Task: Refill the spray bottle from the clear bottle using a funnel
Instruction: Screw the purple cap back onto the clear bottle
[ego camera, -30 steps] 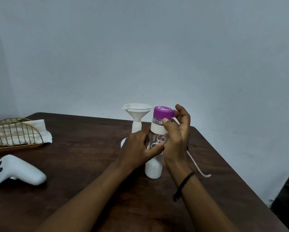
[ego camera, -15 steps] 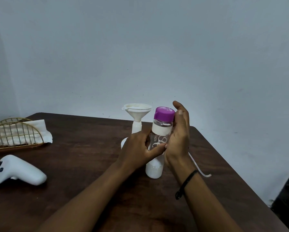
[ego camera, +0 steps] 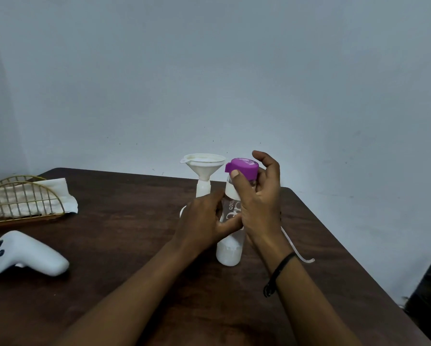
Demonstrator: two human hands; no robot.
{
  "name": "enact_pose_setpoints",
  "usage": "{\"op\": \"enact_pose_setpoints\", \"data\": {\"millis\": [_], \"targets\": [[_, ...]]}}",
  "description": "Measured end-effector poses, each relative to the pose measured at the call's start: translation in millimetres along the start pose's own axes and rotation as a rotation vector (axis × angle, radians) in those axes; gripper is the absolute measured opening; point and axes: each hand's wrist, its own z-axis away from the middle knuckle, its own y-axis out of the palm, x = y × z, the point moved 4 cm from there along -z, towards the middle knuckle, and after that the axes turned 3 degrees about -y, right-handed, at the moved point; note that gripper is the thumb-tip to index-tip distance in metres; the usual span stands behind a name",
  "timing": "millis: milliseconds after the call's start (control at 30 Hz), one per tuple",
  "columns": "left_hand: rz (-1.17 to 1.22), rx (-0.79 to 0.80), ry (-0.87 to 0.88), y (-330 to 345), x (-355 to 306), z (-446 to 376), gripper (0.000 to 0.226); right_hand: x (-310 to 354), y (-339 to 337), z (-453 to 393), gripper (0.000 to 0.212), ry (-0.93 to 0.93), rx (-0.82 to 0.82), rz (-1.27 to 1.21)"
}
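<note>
The clear bottle (ego camera: 228, 250) stands upright on the dark wooden table (ego camera: 124, 245), with a white base and a printed label. My left hand (ego camera: 204, 223) grips its middle. My right hand (ego camera: 256, 203) holds its purple cap (ego camera: 241, 167), thumb pressed on the cap's front; the cap sits tilted on the neck. Just behind and to the left stands the white spray bottle (ego camera: 203, 189), mostly hidden by my left hand, with a white funnel (ego camera: 204, 164) seated in its neck. A thin white tube (ego camera: 298, 250) lies on the table behind my right wrist.
A white handheld controller (ego camera: 27, 255) lies at the left front. A gold wire holder (ego camera: 22, 201) with white paper napkins sits at the far left. The table's right edge runs diagonally close to my right forearm. A pale wall rises behind.
My right hand shifted from the side of the bottle up onto the purple cap, and the cap now sits tilted. My left hand kept its grip on the bottle.
</note>
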Motion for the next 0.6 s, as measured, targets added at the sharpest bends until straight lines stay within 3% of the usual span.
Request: {"op": "enact_pose_setpoints", "data": {"millis": [300, 367, 467, 600], "targets": [[-0.008, -0.007, 0.046, -9.2, -12.8, -1.9, 0.032, -3.9, -5.2, 11.4, 0.040, -0.007, 0.012, -0.043], [0.063, 0.023, 0.113, -14.9, -18.2, -4.9, 0.030, -1.2, -6.4, 15.3, 0.034, -0.034, 0.015, -0.120], [0.139, 0.112, 0.189, -24.7, -20.9, -9.5, 0.046, 0.3, -4.9, 21.5, 0.028, -0.096, 0.055, -0.113], [0.158, 0.159, 0.189, -43.3, -19.6, -13.2, 0.048, -1.5, 4.6, 32.1, 0.037, -0.126, 0.117, -0.033]]}}
